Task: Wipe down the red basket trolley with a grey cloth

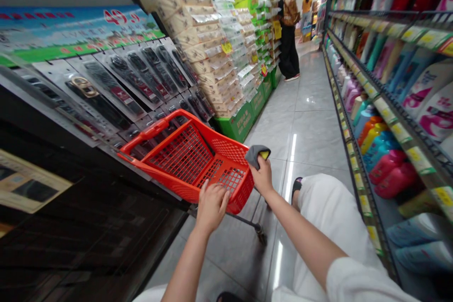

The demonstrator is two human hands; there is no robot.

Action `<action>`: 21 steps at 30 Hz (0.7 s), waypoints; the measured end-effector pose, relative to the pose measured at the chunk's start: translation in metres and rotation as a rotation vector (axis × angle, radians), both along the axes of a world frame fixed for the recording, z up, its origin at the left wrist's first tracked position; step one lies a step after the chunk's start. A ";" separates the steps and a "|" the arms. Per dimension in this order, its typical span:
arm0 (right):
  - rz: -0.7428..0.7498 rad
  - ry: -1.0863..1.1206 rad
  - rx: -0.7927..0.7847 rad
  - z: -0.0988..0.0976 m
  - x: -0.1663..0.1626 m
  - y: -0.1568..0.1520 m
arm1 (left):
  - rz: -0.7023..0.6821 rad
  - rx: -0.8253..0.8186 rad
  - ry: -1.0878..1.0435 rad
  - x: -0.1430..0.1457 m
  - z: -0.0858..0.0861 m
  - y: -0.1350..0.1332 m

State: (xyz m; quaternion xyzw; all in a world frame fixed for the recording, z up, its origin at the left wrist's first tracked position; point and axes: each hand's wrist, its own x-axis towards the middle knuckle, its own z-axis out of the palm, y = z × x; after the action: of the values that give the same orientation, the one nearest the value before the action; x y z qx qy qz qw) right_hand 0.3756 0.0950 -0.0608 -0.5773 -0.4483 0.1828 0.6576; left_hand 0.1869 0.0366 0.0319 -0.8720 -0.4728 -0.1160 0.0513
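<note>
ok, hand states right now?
Left hand: at the red cart's near edge; open or gripping, can't tell.
Right hand: closed, holding a grey-and-yellow cloth.

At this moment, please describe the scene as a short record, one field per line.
Left hand: at the rim of the red cart
Right hand: holds a gray cloth beside the cart's corner
Left side: hanging packaged belts
Right side: bottles on shelves
Floor: shiny gray tiles
Ahead: a person in black
</note>
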 end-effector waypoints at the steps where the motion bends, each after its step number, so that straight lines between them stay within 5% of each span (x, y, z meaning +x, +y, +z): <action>1: 0.036 -0.095 -0.037 0.007 0.011 0.011 | 0.051 0.043 -0.011 -0.007 0.000 0.002; 5: 0.069 -0.350 -0.136 0.013 0.018 0.015 | 0.187 0.120 0.049 -0.022 -0.011 0.011; 13: 0.259 -0.529 0.018 -0.008 -0.040 -0.079 | 0.151 0.152 -0.017 -0.025 -0.025 0.016; 21: 0.089 -0.439 -0.236 0.029 0.029 0.023 | 0.110 0.107 -0.140 -0.030 -0.029 0.016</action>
State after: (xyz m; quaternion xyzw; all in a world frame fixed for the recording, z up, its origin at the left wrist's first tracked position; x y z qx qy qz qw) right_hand 0.4043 0.1183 -0.0317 -0.6558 -0.5808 0.1329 0.4637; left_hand 0.1572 0.0528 0.0024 -0.8305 -0.5155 -0.1987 0.0711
